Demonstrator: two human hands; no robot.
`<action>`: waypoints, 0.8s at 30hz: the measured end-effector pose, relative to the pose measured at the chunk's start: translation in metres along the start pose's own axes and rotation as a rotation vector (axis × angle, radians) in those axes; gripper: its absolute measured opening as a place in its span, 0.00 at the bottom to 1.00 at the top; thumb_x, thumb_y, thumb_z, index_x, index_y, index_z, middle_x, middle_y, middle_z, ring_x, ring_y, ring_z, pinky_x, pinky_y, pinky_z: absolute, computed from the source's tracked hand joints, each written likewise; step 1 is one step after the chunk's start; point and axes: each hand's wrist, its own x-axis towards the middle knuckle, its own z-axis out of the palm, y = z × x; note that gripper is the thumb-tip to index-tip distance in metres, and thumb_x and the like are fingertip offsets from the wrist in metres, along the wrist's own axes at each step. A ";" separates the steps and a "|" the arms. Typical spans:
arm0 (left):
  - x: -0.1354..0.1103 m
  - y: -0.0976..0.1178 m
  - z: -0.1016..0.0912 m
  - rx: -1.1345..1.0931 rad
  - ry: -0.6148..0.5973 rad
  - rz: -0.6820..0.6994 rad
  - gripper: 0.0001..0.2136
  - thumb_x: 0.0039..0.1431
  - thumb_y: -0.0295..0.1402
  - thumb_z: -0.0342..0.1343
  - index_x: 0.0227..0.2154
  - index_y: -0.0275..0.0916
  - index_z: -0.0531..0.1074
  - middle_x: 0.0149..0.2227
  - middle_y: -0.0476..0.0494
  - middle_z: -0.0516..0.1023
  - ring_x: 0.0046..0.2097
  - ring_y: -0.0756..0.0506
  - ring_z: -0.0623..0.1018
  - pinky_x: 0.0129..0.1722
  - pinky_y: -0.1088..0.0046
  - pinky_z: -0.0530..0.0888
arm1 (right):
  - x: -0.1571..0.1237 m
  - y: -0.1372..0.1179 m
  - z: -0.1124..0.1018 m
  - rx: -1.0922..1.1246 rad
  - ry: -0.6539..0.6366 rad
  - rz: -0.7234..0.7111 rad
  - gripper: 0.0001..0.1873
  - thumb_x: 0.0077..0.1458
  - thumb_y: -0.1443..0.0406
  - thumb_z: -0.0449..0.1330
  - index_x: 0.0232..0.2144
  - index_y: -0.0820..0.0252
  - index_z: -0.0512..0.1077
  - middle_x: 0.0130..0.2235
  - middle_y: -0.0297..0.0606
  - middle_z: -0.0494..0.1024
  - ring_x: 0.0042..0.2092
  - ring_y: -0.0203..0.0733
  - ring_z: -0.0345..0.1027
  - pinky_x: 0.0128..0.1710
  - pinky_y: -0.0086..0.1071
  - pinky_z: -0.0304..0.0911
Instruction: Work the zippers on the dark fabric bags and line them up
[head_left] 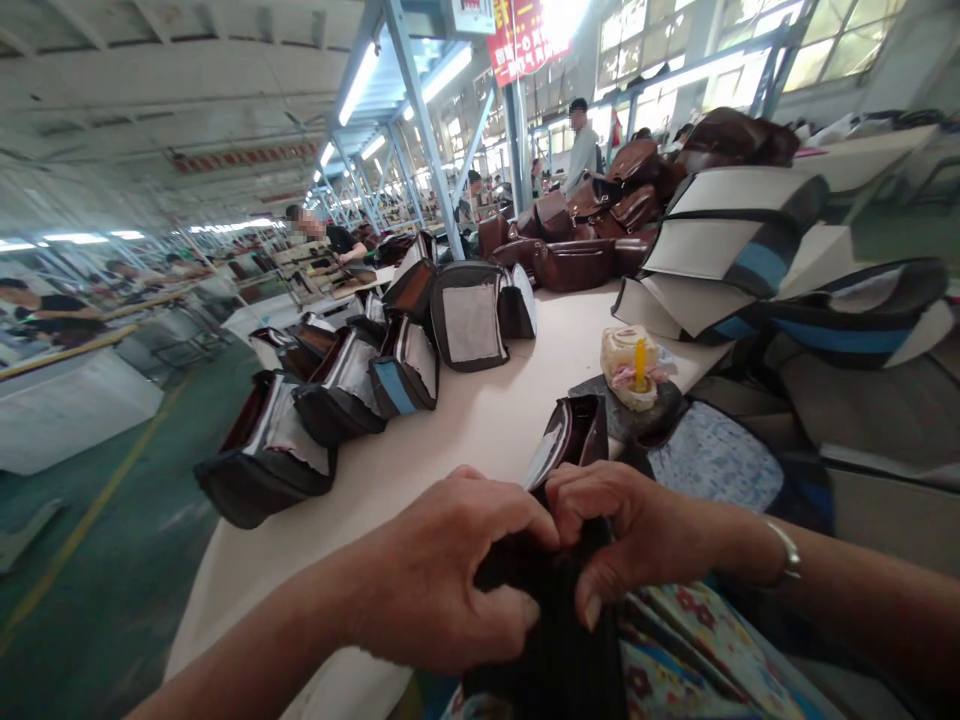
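My left hand (442,570) and my right hand (630,530) both pinch the top edge of a black fabric bag (544,630), which hangs down toward my lap. The fingers of the two hands nearly meet over its opening. Beyond them, a dark bag part with silvery lining (566,440) stands on the cream work table (420,470), just past my fingers. A thread spool or wax block with a yellow tip (634,365) sits on a dark pad (630,415) to the right.
Several open black bags with silvery linings (337,390) stand in a row along the table. Brown leather bags (577,265) are heaped farther along, and striped panels (720,240) are stacked on the right. Co-workers (322,235) sit at long benches beyond, across a green floor (97,560).
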 end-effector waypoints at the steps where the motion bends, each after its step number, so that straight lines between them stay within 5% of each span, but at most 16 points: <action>1: 0.002 0.001 0.004 -0.030 0.001 -0.011 0.11 0.50 0.28 0.62 0.39 0.38 0.77 0.35 0.49 0.78 0.37 0.47 0.73 0.41 0.74 0.68 | -0.001 0.001 0.000 0.014 0.006 -0.005 0.26 0.46 0.47 0.72 0.26 0.61 0.69 0.28 0.31 0.71 0.33 0.35 0.63 0.33 0.28 0.59; 5: 0.011 -0.004 0.019 -0.180 0.029 -0.024 0.10 0.57 0.37 0.63 0.28 0.34 0.76 0.26 0.51 0.72 0.30 0.51 0.68 0.31 0.77 0.64 | -0.004 0.003 0.001 0.048 0.012 -0.027 0.24 0.43 0.50 0.75 0.27 0.62 0.71 0.29 0.31 0.72 0.33 0.34 0.64 0.34 0.27 0.60; 12: 0.015 -0.007 0.025 -0.270 0.046 -0.098 0.02 0.51 0.24 0.61 0.26 0.35 0.76 0.23 0.56 0.67 0.27 0.55 0.66 0.26 0.80 0.61 | -0.007 0.002 -0.002 0.093 -0.005 0.003 0.18 0.50 0.57 0.74 0.29 0.62 0.71 0.30 0.32 0.72 0.34 0.35 0.66 0.35 0.28 0.62; 18: 0.019 -0.007 0.028 -0.208 0.056 -0.147 0.04 0.49 0.23 0.57 0.25 0.36 0.76 0.24 0.54 0.68 0.29 0.53 0.68 0.27 0.79 0.62 | -0.013 -0.001 -0.005 0.040 0.002 0.039 0.10 0.56 0.62 0.67 0.30 0.62 0.71 0.30 0.34 0.71 0.33 0.36 0.64 0.35 0.30 0.61; 24: 0.023 -0.005 0.029 -0.151 0.085 -0.140 0.04 0.48 0.24 0.55 0.24 0.36 0.74 0.24 0.53 0.69 0.29 0.52 0.69 0.27 0.78 0.62 | -0.015 -0.010 0.001 -0.047 0.085 0.120 0.15 0.53 0.57 0.67 0.32 0.63 0.72 0.31 0.37 0.72 0.35 0.40 0.65 0.38 0.34 0.61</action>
